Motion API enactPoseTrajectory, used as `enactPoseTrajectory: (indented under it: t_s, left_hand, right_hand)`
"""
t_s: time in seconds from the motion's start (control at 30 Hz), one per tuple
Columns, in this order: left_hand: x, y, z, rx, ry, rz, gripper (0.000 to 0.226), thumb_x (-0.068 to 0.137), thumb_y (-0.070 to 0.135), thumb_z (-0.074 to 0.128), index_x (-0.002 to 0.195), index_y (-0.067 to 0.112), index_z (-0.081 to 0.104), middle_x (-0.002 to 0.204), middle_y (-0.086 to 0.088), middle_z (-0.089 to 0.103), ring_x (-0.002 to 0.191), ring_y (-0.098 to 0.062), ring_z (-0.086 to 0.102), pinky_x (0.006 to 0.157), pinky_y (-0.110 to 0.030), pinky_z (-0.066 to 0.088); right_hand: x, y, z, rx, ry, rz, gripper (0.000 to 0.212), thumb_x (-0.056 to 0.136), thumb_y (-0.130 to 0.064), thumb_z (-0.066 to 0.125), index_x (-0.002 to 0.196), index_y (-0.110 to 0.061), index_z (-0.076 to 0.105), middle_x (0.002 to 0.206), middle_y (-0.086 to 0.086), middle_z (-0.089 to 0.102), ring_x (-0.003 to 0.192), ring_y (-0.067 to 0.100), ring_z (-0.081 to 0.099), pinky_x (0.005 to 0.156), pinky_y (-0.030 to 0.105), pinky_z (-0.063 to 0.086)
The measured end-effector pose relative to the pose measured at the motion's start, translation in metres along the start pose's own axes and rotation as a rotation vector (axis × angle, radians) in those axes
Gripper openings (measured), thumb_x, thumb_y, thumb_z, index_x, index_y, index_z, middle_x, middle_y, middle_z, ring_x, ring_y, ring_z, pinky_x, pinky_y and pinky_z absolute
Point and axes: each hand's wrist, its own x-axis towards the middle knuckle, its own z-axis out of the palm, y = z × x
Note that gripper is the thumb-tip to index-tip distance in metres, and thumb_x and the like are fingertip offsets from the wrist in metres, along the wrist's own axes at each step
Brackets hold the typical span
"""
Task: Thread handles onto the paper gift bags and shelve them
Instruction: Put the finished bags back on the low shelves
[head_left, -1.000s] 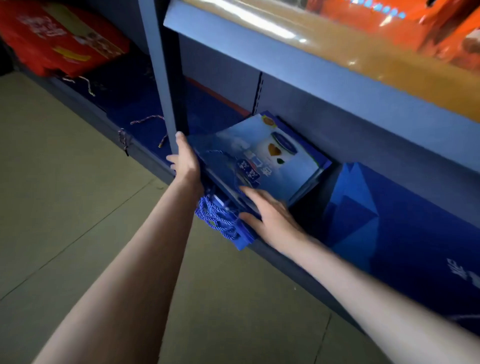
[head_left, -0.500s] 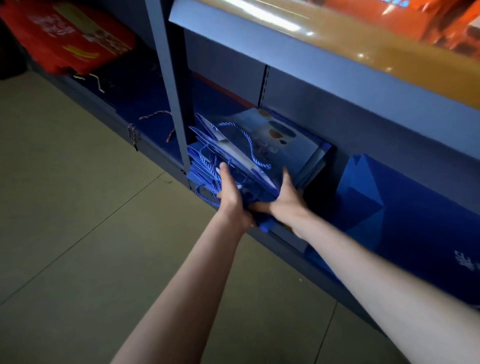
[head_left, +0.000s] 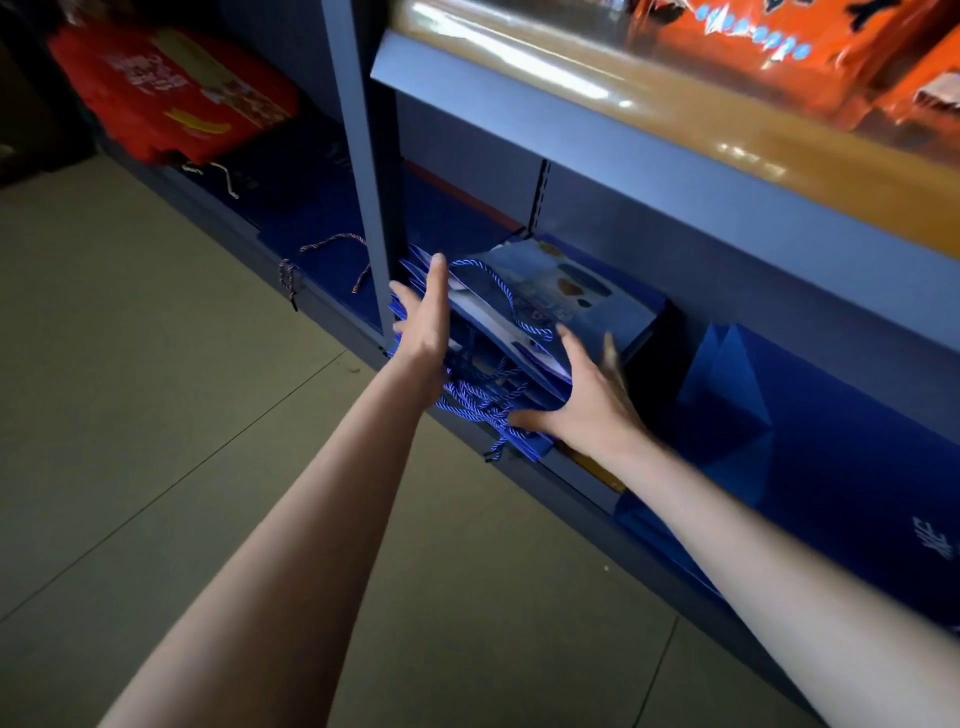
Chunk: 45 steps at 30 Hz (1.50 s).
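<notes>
**Both hands squaring the bag stack on the bottom shelf**

Left hand, fingers straight, presses the left edge of the stack of blue gift bags; right hand, spread flat, pushes its near right corner. Neither grasps anything. The stack lies on the bottom shelf just right of the upright post, rope handles spilling over the near edge. Shelving looks nearly done; next, tuck those handles in.

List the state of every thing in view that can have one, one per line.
Stack of blue gift bags: lying flat on the bottom shelf, handles threaded, front edge overhanging.
Rope handles: bunched, spilling over the shelf edge.
Left hand: fingers straight, pressed against the stack's left side.
Right hand: fingers spread, against the stack's front right edge; blurred.
Red bags: lying flat, farther left.
Dark blue bags: lying flat, right of the stack.
</notes>
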Motion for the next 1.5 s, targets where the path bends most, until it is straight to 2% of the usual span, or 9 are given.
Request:
enactPoseTrajectory:
  t_s: [0.07, 0.2, 0.3, 0.4, 0.53, 0.63, 1.0, 1.23, 1.5]
  left_hand:
    - [0.018, 0.002, 0.009, -0.048, 0.002, -0.103, 0.132, 0.023, 0.101, 0.041, 0.142, 0.052, 0.010, 0.157, -0.006, 0.012, 0.137, -0.041, 0.026, 0.098, -0.066, 0.029]
    - [0.014, 0.017, 0.014, -0.114, 0.063, -0.136, 0.101, 0.065, 0.090, 0.030, 0.148, 0.038, 0.004, 0.157, -0.010, 0.008, 0.140, -0.040, 0.017, 0.107, -0.066, 0.010]
    - [-0.009, 0.013, -0.007, -0.099, 0.158, -0.093, 0.080, 0.084, 0.074, 0.027, 0.148, 0.036, -0.002, 0.158, -0.006, 0.000, 0.143, -0.035, 0.012, 0.109, -0.062, 0.014]
    - [-0.044, 0.005, -0.036, 0.002, 0.340, -0.172, 0.059, 0.095, 0.045, 0.036, 0.145, 0.014, 0.025, 0.147, -0.012, 0.033, 0.131, -0.031, 0.037, 0.099, -0.042, 0.033]
    - [-0.110, 0.034, -0.071, 0.283, 0.446, -0.218, 0.044, 0.091, 0.021, 0.046, 0.128, -0.003, 0.045, 0.130, -0.019, 0.052, 0.119, -0.034, 0.050, 0.092, -0.036, 0.043]
    - [-0.178, 0.076, -0.096, 0.374, 0.503, -0.195, 0.041, 0.089, 0.019, 0.048, 0.128, 0.004, 0.046, 0.125, -0.015, 0.057, 0.116, -0.030, 0.052, 0.092, -0.031, 0.041]
    - [-0.585, 0.241, -0.147, 0.440, 0.825, -0.232, 0.030, 0.090, 0.018, 0.047, 0.116, 0.007, 0.056, 0.118, -0.010, 0.062, 0.112, -0.025, 0.056, 0.087, -0.025, 0.040]
    - [-0.892, 0.202, -0.106, 0.368, 1.289, -0.377, 0.026, 0.091, 0.015, 0.049, 0.114, 0.008, 0.060, 0.120, -0.011, 0.060, 0.112, -0.026, 0.053, 0.085, -0.027, 0.038]
    - [-1.114, 0.100, -0.052, 0.108, 1.739, -0.415, 0.025, 0.088, 0.007, 0.051, 0.111, 0.003, 0.060, 0.118, -0.018, 0.059, 0.105, -0.030, 0.057, 0.090, -0.027, 0.038]
  right_hand:
    - [-0.002, -0.004, 0.003, -0.363, 0.125, -0.231, 0.107, 0.072, -0.047, 0.075, 0.149, -0.036, 0.001, 0.154, 0.005, -0.025, 0.143, 0.036, -0.012, 0.113, 0.057, 0.009]
    - [0.011, -0.004, 0.013, -0.857, 0.115, -0.381, 0.111, 0.076, -0.056, 0.066, 0.148, -0.029, -0.014, 0.154, 0.006, -0.027, 0.141, 0.035, -0.021, 0.110, 0.058, -0.009]
    - [0.005, -0.013, 0.013, -0.791, 0.141, -0.416, 0.098, 0.077, -0.046, 0.069, 0.151, -0.023, 0.008, 0.157, 0.009, -0.015, 0.144, 0.036, -0.008, 0.112, 0.058, -0.001]
    - [-0.020, -0.026, 0.004, -0.678, 0.132, -0.405, 0.078, 0.068, -0.030, 0.079, 0.135, -0.011, 0.045, 0.152, 0.021, 0.021, 0.139, 0.042, 0.022, 0.107, 0.062, 0.020]
    - [-0.053, -0.074, -0.026, -0.683, -0.184, -0.309, 0.054, 0.087, -0.026, 0.060, 0.134, -0.014, 0.036, 0.154, 0.014, 0.007, 0.143, 0.034, 0.000, 0.112, 0.052, 0.010]
    - [-0.084, -0.140, -0.061, -0.618, -0.291, -0.305, 0.046, 0.089, -0.024, 0.056, 0.130, -0.013, 0.039, 0.149, 0.011, 0.015, 0.138, 0.032, 0.008, 0.110, 0.046, 0.018]
    - [-0.301, -0.383, -0.247, -0.451, -0.655, -0.712, 0.043, 0.089, -0.021, 0.053, 0.131, -0.013, 0.046, 0.134, 0.016, 0.038, 0.121, 0.035, 0.043, 0.095, 0.034, 0.037]
    - [-0.519, -0.444, -0.306, -0.493, -0.900, -1.228, 0.046, 0.089, -0.020, 0.056, 0.133, -0.010, 0.045, 0.131, 0.020, 0.039, 0.114, 0.033, 0.049, 0.093, 0.028, 0.036]
    - [-0.745, -0.404, -0.315, -0.627, -1.118, -1.561, 0.050, 0.092, -0.029, 0.055, 0.136, -0.010, 0.041, 0.135, 0.016, 0.042, 0.122, 0.029, 0.045, 0.097, 0.030, 0.036]
